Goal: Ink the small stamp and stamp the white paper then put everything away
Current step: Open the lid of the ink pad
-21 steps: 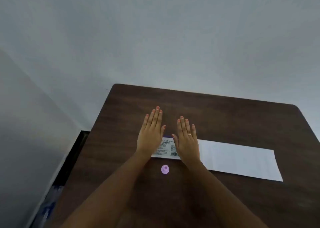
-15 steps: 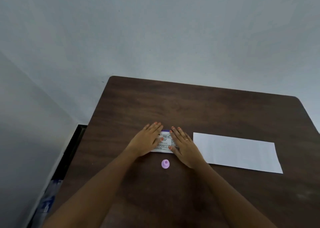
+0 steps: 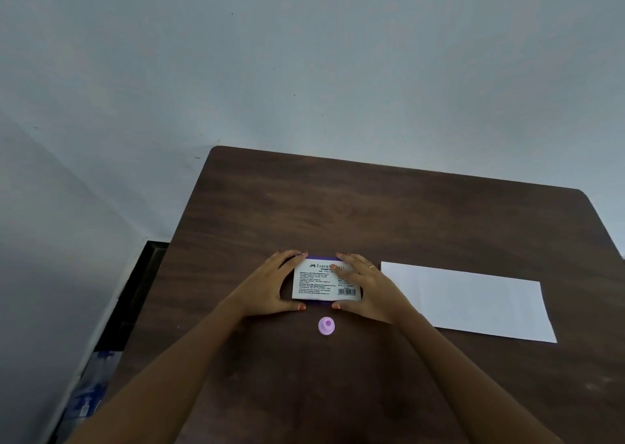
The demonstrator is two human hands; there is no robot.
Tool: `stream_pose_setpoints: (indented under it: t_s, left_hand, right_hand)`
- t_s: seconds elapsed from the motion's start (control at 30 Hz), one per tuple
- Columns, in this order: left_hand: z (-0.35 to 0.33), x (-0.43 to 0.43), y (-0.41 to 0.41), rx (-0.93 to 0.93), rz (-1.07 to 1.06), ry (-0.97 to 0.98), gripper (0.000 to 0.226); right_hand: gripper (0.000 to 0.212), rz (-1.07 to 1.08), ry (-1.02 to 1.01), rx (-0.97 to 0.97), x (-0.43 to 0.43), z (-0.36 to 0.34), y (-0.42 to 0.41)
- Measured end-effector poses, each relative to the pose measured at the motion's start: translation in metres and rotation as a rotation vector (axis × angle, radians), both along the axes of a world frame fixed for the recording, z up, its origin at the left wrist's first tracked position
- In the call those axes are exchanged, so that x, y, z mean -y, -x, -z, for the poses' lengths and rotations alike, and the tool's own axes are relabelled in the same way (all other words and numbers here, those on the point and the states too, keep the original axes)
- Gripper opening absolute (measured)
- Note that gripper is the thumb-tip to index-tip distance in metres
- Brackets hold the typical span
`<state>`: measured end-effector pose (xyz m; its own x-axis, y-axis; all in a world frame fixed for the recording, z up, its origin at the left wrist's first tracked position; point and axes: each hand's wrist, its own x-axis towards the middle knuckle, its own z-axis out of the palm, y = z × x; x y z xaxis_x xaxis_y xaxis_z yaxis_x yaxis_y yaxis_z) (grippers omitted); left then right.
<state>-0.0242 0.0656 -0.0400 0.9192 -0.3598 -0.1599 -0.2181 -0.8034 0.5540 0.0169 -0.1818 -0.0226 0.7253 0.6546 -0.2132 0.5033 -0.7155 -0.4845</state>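
From here I see the left hand (image 3: 270, 286) cupped around the left end of the ink pad (image 3: 324, 283), fingers on its far edge and thumb on its near edge. The pad (white label up, purple case beneath) lies shut near the middle of the table (image 3: 406, 213). The stamp (image 3: 326, 326) stands just nearer the table's front edge, untouched. The right hand (image 3: 367, 284) grips the pad's right end likewise. The paper (image 3: 473, 303) lies flat toward the right edge.
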Motion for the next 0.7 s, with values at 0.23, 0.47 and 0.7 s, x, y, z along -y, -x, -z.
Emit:
stream_pose_setpoints:
  t_s: [0.23, 0.47, 0.7]
  left_hand:
    - [0.002, -0.001, 0.003, -0.007, -0.075, 0.096, 0.104]
    - [0.005, 0.003, 0.004, 0.023, -0.076, -0.01, 0.105]
    - [0.015, 0.0, 0.004, 0.125, 0.002, -0.145, 0.097]
  right_hand:
    - [0.017, 0.356, -0.477, -0.14, -0.009, -0.023, -0.021]
    - [0.018, 0.561, -0.494, -0.018, -0.042, -0.017, -0.061]
    - [0.018, 0.61, -0.329, 0.038, -0.051, 0.008, -0.082]
